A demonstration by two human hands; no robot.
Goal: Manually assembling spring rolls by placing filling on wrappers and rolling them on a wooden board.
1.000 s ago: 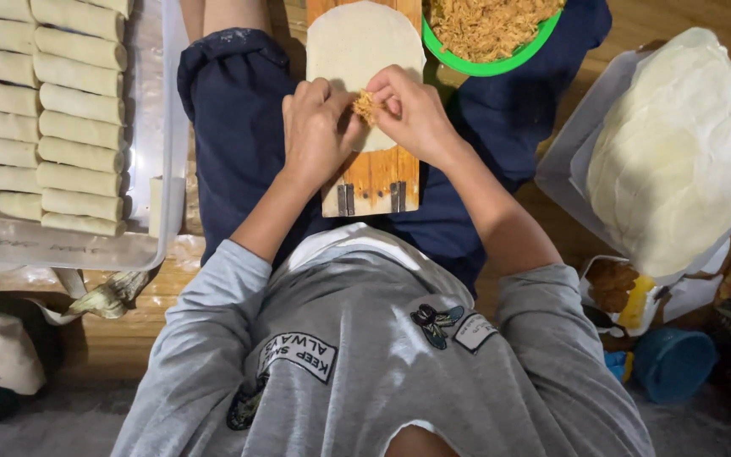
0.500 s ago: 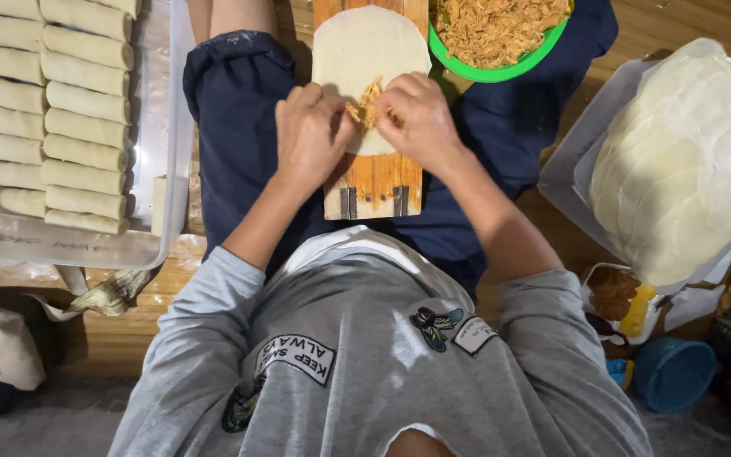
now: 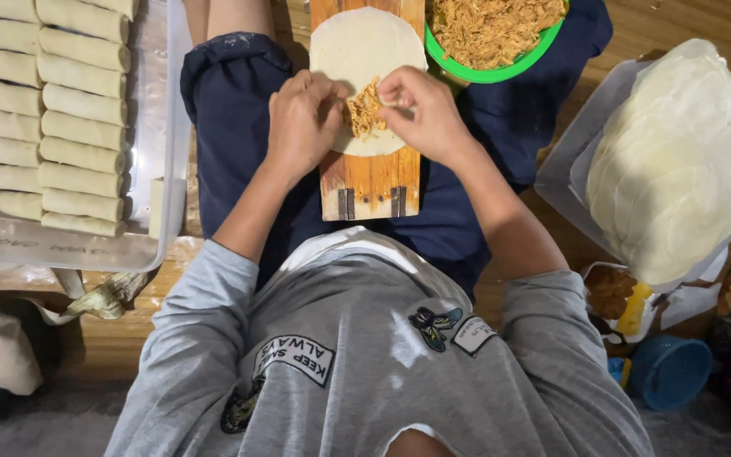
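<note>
Left hand [image 3: 302, 118] and right hand [image 3: 420, 110] pinch shredded filling [image 3: 365, 108] on the round wrapper [image 3: 364, 51], near edge of the wooden board [image 3: 370, 182]. Best kept compact, centred, off the wrapper's rim.

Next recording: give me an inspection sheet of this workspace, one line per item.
Surface: wooden board across the person's lap, over a wooden floor.
Job's things: round wrapper on the board with shredded filling near its close edge; green bowl of filling beyond.
Clutter: tray of finished rolls on the left; stack of wrappers on the right; blue cup.
Grips: left hand and right hand pinch the filling.
Cables: nothing seen.
Surroundings: bags at the floor edges.
</note>
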